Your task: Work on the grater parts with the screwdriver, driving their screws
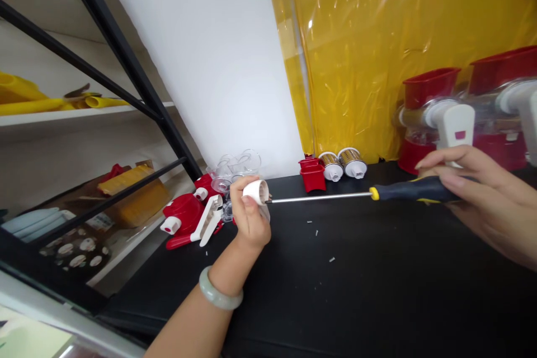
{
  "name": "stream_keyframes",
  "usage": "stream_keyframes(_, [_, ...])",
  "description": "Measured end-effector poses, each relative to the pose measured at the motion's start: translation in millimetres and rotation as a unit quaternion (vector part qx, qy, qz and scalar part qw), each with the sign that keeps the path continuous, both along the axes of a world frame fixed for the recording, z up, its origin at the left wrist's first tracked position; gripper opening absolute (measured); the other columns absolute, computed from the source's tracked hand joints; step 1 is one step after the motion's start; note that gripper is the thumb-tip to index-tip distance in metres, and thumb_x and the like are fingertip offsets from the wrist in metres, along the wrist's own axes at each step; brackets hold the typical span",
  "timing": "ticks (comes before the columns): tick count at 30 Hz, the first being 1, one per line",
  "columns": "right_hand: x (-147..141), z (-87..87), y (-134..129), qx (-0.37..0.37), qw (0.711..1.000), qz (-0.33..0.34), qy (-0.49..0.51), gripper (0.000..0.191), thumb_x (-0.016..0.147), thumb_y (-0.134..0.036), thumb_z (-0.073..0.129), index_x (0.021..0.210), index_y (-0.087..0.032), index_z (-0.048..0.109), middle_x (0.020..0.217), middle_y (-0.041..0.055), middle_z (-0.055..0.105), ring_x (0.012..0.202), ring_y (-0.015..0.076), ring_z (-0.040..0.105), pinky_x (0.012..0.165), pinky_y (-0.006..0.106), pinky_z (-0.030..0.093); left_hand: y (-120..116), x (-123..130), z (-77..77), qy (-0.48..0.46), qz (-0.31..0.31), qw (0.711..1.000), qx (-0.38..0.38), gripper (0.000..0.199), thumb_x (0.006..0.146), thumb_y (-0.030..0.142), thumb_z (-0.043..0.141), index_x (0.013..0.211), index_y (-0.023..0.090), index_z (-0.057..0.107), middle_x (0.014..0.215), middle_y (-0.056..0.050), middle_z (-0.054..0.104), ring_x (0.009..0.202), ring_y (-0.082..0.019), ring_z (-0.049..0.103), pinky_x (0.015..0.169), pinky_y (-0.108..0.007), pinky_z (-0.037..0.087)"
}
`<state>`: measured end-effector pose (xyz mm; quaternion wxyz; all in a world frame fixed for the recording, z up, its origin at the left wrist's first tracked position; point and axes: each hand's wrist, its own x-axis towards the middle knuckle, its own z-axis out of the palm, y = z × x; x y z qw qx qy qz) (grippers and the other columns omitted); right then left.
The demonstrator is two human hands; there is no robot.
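Note:
My left hand is closed round a white round plastic part, its hollow end facing right. In my right hand is a screwdriver with a dark blue and yellow handle, held level. Its long metal shaft points left, and the tip reaches the white part's open end; whether it touches a screw inside I cannot tell. Just left of my left hand lie red grater bases, a white crank handle and clear plastic housings.
Several small light scraps dot the black tabletop. At the back stand red hoppers and two metal grater drums. Assembled red and white graters stand at right. A black-framed shelf borders the left.

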<state>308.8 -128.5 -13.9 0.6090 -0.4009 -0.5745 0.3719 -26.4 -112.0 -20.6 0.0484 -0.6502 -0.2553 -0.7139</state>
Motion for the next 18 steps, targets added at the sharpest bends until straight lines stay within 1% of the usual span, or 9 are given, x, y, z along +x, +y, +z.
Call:
stream_keyframes(3, [-0.1, 0.1, -0.8, 0.024, 0.993, 0.066, 0.092, 0.056, 0.055, -0.036, 0.087, 0.106, -0.038, 0.063, 0.099, -0.0021, 0.06, 0.092, 0.0178, 0.058, 0.072, 0.018, 0.054, 0.3, -0.7, 0.6, -0.002, 0.01, 1.0, 0.004, 0.039, 0.101, 0.047, 0.035, 0.114, 0.019, 0.058, 0.093, -0.006, 0.058, 0.067, -0.014, 0.057, 0.06, -0.03, 0.048])
stream_keyframes(5, [-1.6, 1.6, -1.5, 0.032, 0.988, 0.087, 0.12, 0.051, 0.059, -0.04, 0.084, 0.105, -0.035, 0.064, 0.104, -0.0006, 0.061, 0.1, 0.02, 0.059, 0.079, 0.021, 0.056, 0.6, -1.1, -0.4, -0.003, 0.017, 1.0, 0.0, 0.04, 0.1, 0.049, 0.036, 0.113, 0.019, 0.059, 0.094, -0.007, 0.059, 0.072, -0.016, 0.058, 0.063, -0.031, 0.049])
stream_keyframes(7, [-3.6, 3.3, -2.1, 0.018, 0.993, 0.058, 0.1, 0.039, 0.074, -0.062, 0.067, 0.097, -0.031, 0.066, 0.093, 0.0028, 0.063, 0.086, 0.0218, 0.062, 0.068, 0.026, 0.058, 0.8, -1.3, -1.5, -0.001, 0.018, 1.0, -0.003, 0.041, 0.099, 0.051, 0.036, 0.113, 0.019, 0.059, 0.095, -0.008, 0.059, 0.075, -0.017, 0.059, 0.066, -0.032, 0.05])
stream_keyframes(8, [-4.6, 4.1, -2.3, -0.001, 0.997, 0.033, 0.067, 0.045, 0.079, -0.071, 0.056, 0.093, -0.029, 0.066, 0.084, 0.0039, 0.062, 0.074, 0.0217, 0.06, 0.058, 0.028, 0.057, 0.8, -1.3, -1.9, 0.0, 0.017, 1.0, -0.004, 0.041, 0.099, 0.051, 0.036, 0.113, 0.019, 0.059, 0.094, -0.008, 0.059, 0.077, -0.018, 0.059, 0.067, -0.033, 0.05])
stream_keyframes(9, [-5.5, 4.8, -2.6, -0.025, 0.999, 0.005, 0.02, 0.052, 0.081, -0.076, 0.048, 0.09, -0.028, 0.067, 0.078, 0.0043, 0.061, 0.064, 0.0207, 0.057, 0.049, 0.028, 0.053, 0.8, -1.3, -2.2, -0.001, 0.017, 1.0, -0.004, 0.041, 0.099, 0.052, 0.036, 0.113, 0.019, 0.059, 0.094, -0.008, 0.059, 0.078, -0.018, 0.059, 0.068, -0.034, 0.05])
stream_keyframes(11, [-7.1, 6.0, -3.0, -0.046, 0.996, -0.047, -0.062, 0.053, 0.079, -0.078, 0.051, 0.089, -0.028, 0.067, 0.075, 0.0034, 0.059, 0.055, 0.0169, 0.048, 0.039, 0.025, 0.043, 0.8, -1.4, -2.1, -0.005, 0.018, 1.0, -0.004, 0.041, 0.099, 0.051, 0.036, 0.113, 0.019, 0.059, 0.095, -0.008, 0.059, 0.079, -0.018, 0.059, 0.069, -0.034, 0.05])
stream_keyframes(12, [-7.8, 6.7, -3.3, -0.036, 0.995, -0.064, -0.074, 0.049, 0.076, -0.075, 0.059, 0.091, -0.029, 0.066, 0.08, 0.0031, 0.06, 0.057, 0.0158, 0.048, 0.039, 0.023, 0.042, 0.8, -1.4, -1.9, -0.007, 0.019, 1.0, -0.004, 0.041, 0.099, 0.051, 0.036, 0.113, 0.02, 0.059, 0.095, -0.008, 0.059, 0.078, -0.018, 0.059, 0.069, -0.034, 0.05])
stream_keyframes(14, [-8.9, 8.0, -4.0, -0.004, 0.998, -0.063, -0.028, 0.047, 0.066, -0.066, 0.076, 0.096, -0.033, 0.064, 0.091, 0.0017, 0.061, 0.067, 0.016, 0.053, 0.047, 0.021, 0.047, 0.6, -1.2, -1.7, -0.01, 0.02, 1.0, -0.003, 0.041, 0.099, 0.051, 0.036, 0.113, 0.02, 0.059, 0.094, -0.007, 0.058, 0.076, -0.018, 0.059, 0.068, -0.033, 0.05])
stream_keyframes(18, [-9.0, 8.9, -4.8, 0.005, 0.994, 0.038, 0.102, 0.063, 0.049, -0.035, 0.091, 0.104, -0.038, 0.06, 0.098, -0.0014, 0.063, 0.086, 0.0181, 0.061, 0.065, 0.02, 0.055, -0.3, 0.2, -2.6, -0.005, 0.01, 1.0, -0.008, 0.041, 0.1, 0.05, 0.035, 0.114, 0.02, 0.058, 0.093, -0.007, 0.058, 0.071, -0.016, 0.057, 0.065, -0.032, 0.049])
